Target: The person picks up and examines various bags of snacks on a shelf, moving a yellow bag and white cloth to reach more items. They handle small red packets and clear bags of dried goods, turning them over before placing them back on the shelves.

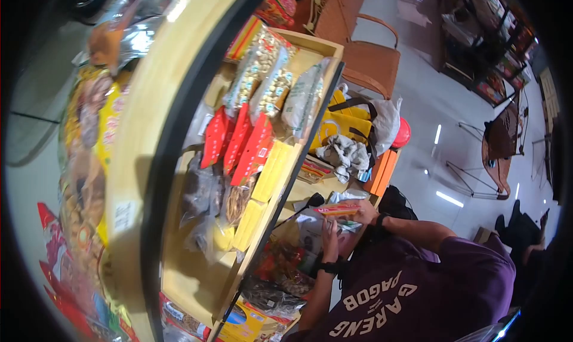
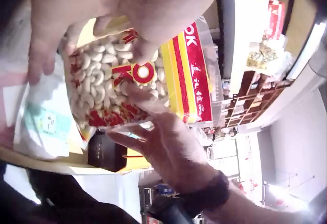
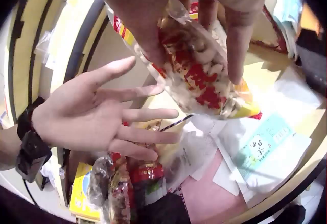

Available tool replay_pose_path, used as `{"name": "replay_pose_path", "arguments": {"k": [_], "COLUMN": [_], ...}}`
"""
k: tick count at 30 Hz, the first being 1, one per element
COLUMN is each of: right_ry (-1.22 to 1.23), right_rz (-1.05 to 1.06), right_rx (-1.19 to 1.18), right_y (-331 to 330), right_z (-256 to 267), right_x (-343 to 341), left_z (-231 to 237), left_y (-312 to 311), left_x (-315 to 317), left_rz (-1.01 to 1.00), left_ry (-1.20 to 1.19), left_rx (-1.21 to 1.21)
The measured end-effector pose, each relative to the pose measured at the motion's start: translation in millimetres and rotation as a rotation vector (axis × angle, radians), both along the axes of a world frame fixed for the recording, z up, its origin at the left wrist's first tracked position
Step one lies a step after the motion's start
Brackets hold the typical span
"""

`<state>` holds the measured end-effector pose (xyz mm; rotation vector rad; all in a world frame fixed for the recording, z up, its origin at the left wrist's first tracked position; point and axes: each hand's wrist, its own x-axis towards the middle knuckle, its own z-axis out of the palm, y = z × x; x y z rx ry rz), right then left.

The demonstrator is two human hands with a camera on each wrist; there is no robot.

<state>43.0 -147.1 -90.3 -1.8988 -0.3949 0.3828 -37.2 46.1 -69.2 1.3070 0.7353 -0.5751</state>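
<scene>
My right hand (image 1: 363, 212) holds a clear bag of cashews (image 2: 102, 76) with a red and yellow printed label. In the right wrist view, the right hand (image 3: 204, 4) grips the bag (image 3: 196, 78) from above, thumb on one side and fingers on the other. My left hand (image 3: 97, 114) is spread palm up beside the bag, fingers straight and pointing toward it. In the left wrist view, the left hand (image 2: 122, 9) overlaps the bag's upper part. Below the bag lies a white pouch (image 3: 268, 152) with a pale green label.
Beneath the hands is a wooden bin with red-labelled packets (image 3: 145, 173) and a dark-filled bag (image 1: 271, 297). A wooden shelf alongside holds nut bags with red tops (image 1: 250, 148) and yellow boxes (image 1: 262, 186). Yellow bags (image 1: 343, 124) and a wicker chair (image 1: 370, 61) stand farther off.
</scene>
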Motion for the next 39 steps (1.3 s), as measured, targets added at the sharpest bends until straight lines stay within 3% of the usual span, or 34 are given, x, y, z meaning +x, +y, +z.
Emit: {"name": "replay_pose_path", "arguments": {"k": [6, 9, 15, 17, 18, 21, 22, 25, 26, 28, 30, 31, 33, 34, 35, 36, 37, 38, 39], "right_ry": [-0.029, 0.154, 0.223, 0.286, 0.356, 0.366, 0.402, 0.18, 0.345, 0.428, 0.467, 0.413, 0.316, 0.313, 0.308, 0.384, 0.401, 0.399, 0.418], "right_rz": [-0.322, -0.41, -0.57, -0.562, -0.538, -0.666, -0.629, -0.475, -0.424, -0.448, -0.414, -0.294, -0.063, 0.066, 0.13, 0.187, 0.241, 0.232, 0.215], "right_rx": [0.035, 0.063, 0.165, 0.077, 0.016, 0.128, 0.223, 0.173, 0.151, 0.179, 0.18, 0.039, -0.065, -0.082, 0.03, -0.027, -0.072, 0.045, 0.02], "right_y": [24.4, 20.8, 14.1, 14.5, 16.1, 26.3, 23.3, 12.5, 2.9, 1.6, -7.2, -16.8, -29.5, -38.8, -41.8, -45.5, -52.1, -57.0, -66.7], "right_z": [-62.1, -60.5, -84.8, -99.0, -112.8, -133.7, -133.8, -123.9, -105.8, -111.0, -124.1, -124.6, -129.5, -91.4, -91.3, -80.0, -51.8, -60.7, -34.1], "right_x": [11.6, 25.2, 27.5, 30.8, 32.8, 25.5, 23.4, 15.8, 10.1, -6.5, -31.4, -38.4, -56.0, -57.0, -63.7, -66.2, -62.5, -67.1, -60.8], "left_z": [-40.8, -59.4, -79.9, -69.8, -88.2, -94.7, -94.4, -77.2, -77.9, -78.2, -60.8, -51.9, -88.6, -120.8, -144.7, -166.7, -151.1, -135.0, -109.8], "left_y": [-23.2, -30.0, -50.1, -60.9, -60.7, -59.4, -59.2, -54.8, -47.8, -38.7, -33.3, -32.5, -19.8, -8.9, -0.1, 8.2, 10.1, 9.2, -0.1], "left_x": [61.7, 87.2, 112.5, 118.7, 117.5, 118.7, 121.6, 133.2, 133.0, 133.7, 132.1, 133.0, 118.0, 108.3, 89.9, 71.9, 61.7, 43.8, 21.6], "left_rz": [0.035, -0.067, -0.14, -0.163, -0.174, -0.188, -0.2, -0.284, -0.33, -0.377, -0.421, -0.44, -0.374, -0.332, -0.392, -0.447, -0.563, -0.621, -0.417], "left_ry": [0.075, 0.056, 0.041, -0.009, -0.056, -0.051, -0.02, 0.081, 0.1, 0.122, 0.108, 0.093, 0.039, -0.009, -0.104, -0.197, -0.081, -0.175, -0.283], "left_rx": [-0.095, -0.063, -0.104, 0.017, 0.062, 0.102, 0.116, 0.083, 0.035, -0.009, 0.043, 0.069, 0.108, 0.095, 0.18, 0.273, 0.35, 0.37, 0.133]}}
